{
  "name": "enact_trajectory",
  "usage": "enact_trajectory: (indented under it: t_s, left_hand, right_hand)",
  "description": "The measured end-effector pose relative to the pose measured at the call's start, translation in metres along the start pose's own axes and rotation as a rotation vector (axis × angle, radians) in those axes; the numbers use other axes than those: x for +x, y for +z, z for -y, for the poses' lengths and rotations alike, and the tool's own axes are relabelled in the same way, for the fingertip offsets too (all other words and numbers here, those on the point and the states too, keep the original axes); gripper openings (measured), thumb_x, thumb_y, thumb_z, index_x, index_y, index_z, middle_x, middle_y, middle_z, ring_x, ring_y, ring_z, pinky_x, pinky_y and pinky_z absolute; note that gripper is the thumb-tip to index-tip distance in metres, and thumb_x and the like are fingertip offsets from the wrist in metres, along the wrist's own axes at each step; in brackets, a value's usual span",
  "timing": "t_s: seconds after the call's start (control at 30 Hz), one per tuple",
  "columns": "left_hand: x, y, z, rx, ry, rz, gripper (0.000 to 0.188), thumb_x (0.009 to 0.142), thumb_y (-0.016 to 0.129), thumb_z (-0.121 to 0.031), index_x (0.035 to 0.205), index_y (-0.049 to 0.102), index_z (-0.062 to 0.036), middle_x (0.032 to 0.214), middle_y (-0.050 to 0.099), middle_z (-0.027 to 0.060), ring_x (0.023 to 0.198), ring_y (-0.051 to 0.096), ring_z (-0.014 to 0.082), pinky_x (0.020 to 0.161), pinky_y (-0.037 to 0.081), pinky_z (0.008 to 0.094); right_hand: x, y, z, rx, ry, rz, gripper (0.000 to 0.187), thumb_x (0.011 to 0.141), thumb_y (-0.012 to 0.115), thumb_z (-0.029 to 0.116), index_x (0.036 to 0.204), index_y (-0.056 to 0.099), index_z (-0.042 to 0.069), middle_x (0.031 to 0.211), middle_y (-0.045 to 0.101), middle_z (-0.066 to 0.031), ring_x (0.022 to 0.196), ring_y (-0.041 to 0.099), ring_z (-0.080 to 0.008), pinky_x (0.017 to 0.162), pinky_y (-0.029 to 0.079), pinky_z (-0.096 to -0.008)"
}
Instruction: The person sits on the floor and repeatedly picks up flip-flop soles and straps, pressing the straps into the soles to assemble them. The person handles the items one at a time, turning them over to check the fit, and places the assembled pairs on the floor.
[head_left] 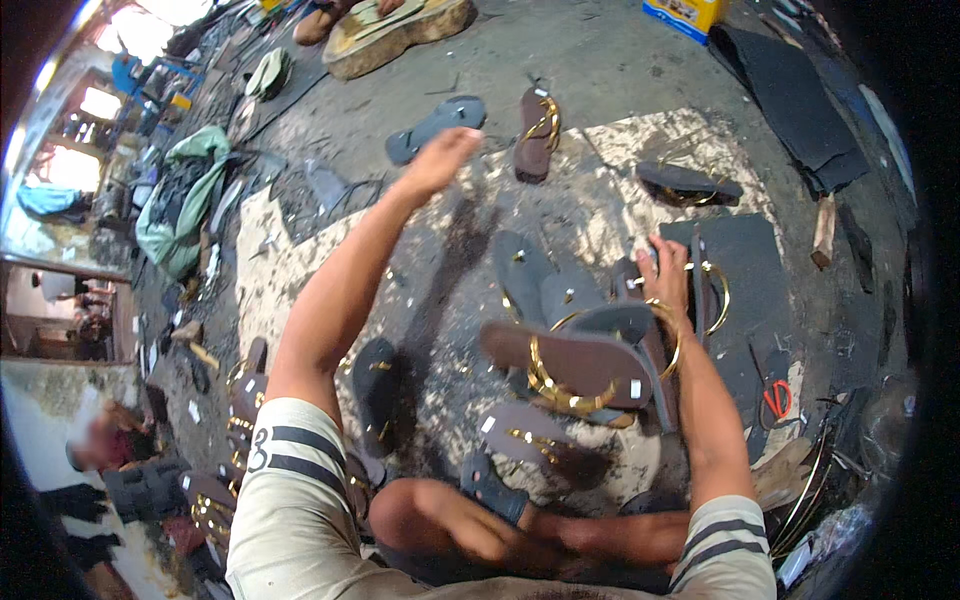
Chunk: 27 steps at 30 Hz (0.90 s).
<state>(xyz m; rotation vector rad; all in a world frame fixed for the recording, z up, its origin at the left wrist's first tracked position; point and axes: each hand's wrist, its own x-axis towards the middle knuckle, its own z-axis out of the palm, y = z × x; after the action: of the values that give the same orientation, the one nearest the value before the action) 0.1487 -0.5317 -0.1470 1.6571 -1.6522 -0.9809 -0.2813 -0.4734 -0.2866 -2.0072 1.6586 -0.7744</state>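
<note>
My left hand (450,157) is stretched forward over the near edge of a grey-blue sandal (412,143), slightly smeared. Its fingers look extended, with nothing visible in them; whether they touch the sandal I cannot tell. Farther right, my right hand (664,272) curls its fingers around a dark sandal (628,275) with gold trim, partly hidden by the hand. Another sandal (700,262) stands on edge beside it. In front of my right forearm, a brown-soled sandal (560,362) with gold straps lies tilted on a heap with grey sandals (520,270).
A brown sandal (533,150) and a dark sandal (690,184) lie farther out. Red-handled scissors (776,398) rest by a black sheet (755,300) at right. More gold-strapped sandals (212,508) are at lower left. Another person's hand (388,6) is above a wooden block (400,45).
</note>
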Motion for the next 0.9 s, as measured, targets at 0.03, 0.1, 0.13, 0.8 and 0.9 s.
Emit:
enact_trajectory:
  t_s: [0.03,0.1,0.13,0.8,0.9]
  left_hand:
    - [0.018,-0.011,0.022,0.165,-0.068,-0.123,0.080,0.092,0.058,-0.060,0.144,0.047,-0.0001,0.149,0.043,0.0270,0.134,0.045,0.0432,0.109,0.039,0.0520]
    - [0.044,-0.052,0.089,0.565,-0.211,-0.292,0.086,0.089,0.065,-0.055,0.149,0.038,-0.0005,0.153,0.034,0.0318,0.141,0.033,0.0474,0.116,0.029,0.0538]
    - [0.044,-0.076,0.128,0.792,-0.290,-0.332,0.090,0.087,0.066,-0.053,0.152,0.033,-0.0006,0.154,0.030,0.0344,0.146,0.026,0.0484,0.119,0.023,0.0539]
    - [-0.201,0.006,-0.049,-0.367,-0.290,-0.186,0.043,0.093,0.070,-0.037,0.114,0.063,-0.0003,0.097,0.065,0.0041,0.083,0.059,0.0117,0.072,0.051,0.0306]
    - [-0.316,-0.007,-0.080,-0.517,-0.287,-0.359,0.044,0.096,0.066,-0.032,0.124,0.059,0.0017,0.105,0.064,0.0048,0.093,0.059,0.0124,0.083,0.049,0.0301]
  right_hand:
    - [0.001,-0.001,0.002,0.004,0.000,-0.012,0.048,0.098,0.061,0.040,0.131,0.056,0.005,0.129,0.046,-0.0236,0.119,0.050,-0.0414,0.102,0.042,-0.0465]
    - [0.005,0.003,0.015,0.006,0.006,-0.003,0.049,0.096,0.062,0.040,0.129,0.056,0.004,0.126,0.048,-0.0234,0.120,0.049,-0.0405,0.102,0.042,-0.0471]
    - [0.007,0.007,0.023,0.021,-0.036,-0.020,0.050,0.095,0.064,0.040,0.128,0.056,0.004,0.124,0.049,-0.0230,0.119,0.050,-0.0401,0.102,0.042,-0.0467]
    - [0.005,-0.055,0.035,0.527,0.192,0.083,0.053,0.097,0.056,0.045,0.128,0.060,0.002,0.119,0.063,-0.0191,0.116,0.056,-0.0327,0.104,0.042,-0.0438]
    - [-0.100,-0.073,0.187,0.174,-0.371,-0.005,0.053,0.090,0.065,0.045,0.130,0.061,0.012,0.132,0.060,-0.0147,0.127,0.051,-0.0320,0.106,0.037,-0.0522]
